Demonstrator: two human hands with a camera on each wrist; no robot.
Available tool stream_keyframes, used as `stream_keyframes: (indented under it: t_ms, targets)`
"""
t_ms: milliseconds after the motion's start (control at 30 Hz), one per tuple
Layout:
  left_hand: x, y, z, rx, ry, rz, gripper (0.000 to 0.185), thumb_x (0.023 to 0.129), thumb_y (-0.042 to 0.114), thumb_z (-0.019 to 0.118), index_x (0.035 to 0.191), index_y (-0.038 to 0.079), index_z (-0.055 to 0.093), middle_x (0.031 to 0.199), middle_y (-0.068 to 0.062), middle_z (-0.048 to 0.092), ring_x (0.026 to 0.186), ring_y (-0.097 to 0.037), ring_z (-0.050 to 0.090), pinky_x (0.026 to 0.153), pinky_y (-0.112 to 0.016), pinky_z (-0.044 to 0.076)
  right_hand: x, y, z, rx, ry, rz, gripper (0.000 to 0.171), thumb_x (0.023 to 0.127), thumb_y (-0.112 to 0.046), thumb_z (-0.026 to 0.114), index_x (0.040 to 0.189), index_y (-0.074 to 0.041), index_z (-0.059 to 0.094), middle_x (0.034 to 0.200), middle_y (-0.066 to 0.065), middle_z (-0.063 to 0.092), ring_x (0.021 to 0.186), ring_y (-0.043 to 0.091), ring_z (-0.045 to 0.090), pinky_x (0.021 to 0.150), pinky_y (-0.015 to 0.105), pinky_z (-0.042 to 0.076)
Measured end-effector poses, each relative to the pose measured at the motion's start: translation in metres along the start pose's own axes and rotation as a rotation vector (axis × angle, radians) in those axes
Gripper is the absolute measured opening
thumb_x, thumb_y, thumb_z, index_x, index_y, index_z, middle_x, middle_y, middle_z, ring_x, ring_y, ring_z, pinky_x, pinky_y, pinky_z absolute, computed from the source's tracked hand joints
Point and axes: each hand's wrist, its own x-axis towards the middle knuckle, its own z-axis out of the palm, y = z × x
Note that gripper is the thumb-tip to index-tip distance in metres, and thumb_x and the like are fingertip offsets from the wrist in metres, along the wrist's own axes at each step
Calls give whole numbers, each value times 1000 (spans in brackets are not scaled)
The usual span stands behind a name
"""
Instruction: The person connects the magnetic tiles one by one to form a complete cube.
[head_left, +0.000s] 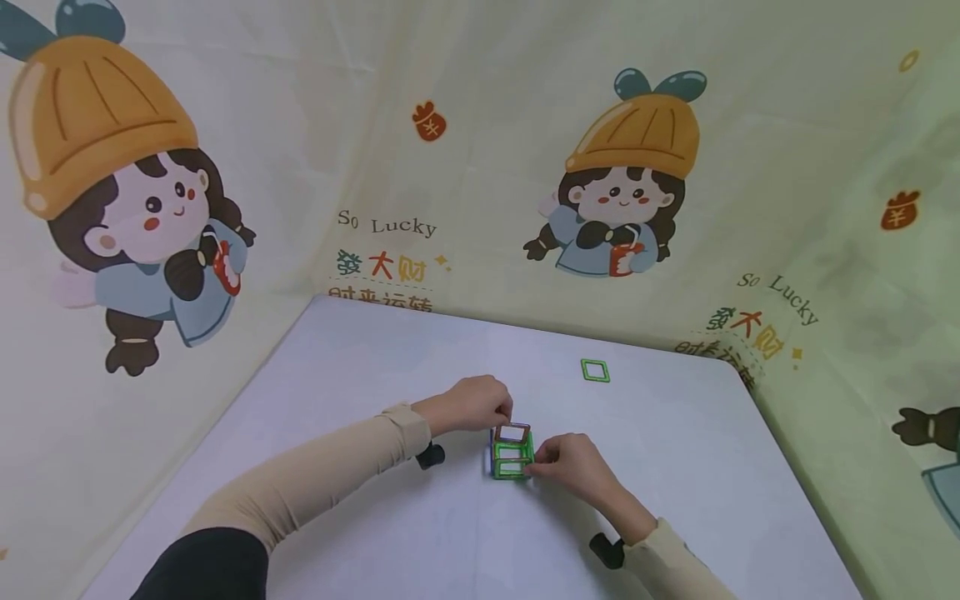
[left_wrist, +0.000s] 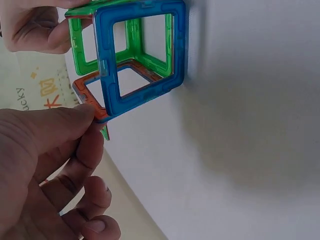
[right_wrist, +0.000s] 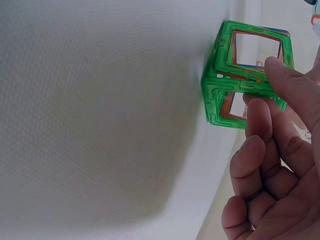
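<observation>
A small box of square magnetic tiles (head_left: pixel 512 478) stands on the white table, between both hands. In the left wrist view its near side is a blue tile (left_wrist: pixel 145 94), with green tiles on other sides. My left hand (head_left: pixel 474 403) pinches the corner of an orange-red tile (left_wrist: pixel 89 91) at the box's far end, thumb on top. From the right, my right hand (head_left: pixel 576 472) pinches the edge of a green tile (right_wrist: pixel 245 75), with thumb and forefinger at the box's near end. Its other fingers are loosely bent below.
A single green square tile (head_left: pixel 596 361) lies flat farther back on the white table (head_left: pixel 390 350), right of the box. A cloth backdrop (head_left: pixel 480 183) with cartoon figures rises behind the table and along its sides. Black wrist devices (head_left: pixel 607 551) sit at both cuffs.
</observation>
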Motion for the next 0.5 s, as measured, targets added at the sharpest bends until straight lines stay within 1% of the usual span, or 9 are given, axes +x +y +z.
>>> stream_keyframes:
  t_ms: [267, 500]
  targets:
    - [-3, 3, 4, -12, -17, -29, 11, 98, 26, 72, 93, 19, 79, 80, 12, 66, 70, -5, 54, 60, -21, 45, -1, 1, 3, 2, 11, -6, 18, 79, -25, 89, 73, -16, 75, 68, -9, 68, 67, 9, 54, 59, 23, 43]
    - [-3, 3, 1, 40, -13, -47, 13, 99, 25, 69, 90, 18, 76, 78, 10, 64, 67, -5, 53, 58, -20, 44, 2, 0, 1, -10, 8, 15, 19, 78, -26, 90, 73, -17, 75, 67, -10, 66, 67, 9, 53, 59, 24, 42]
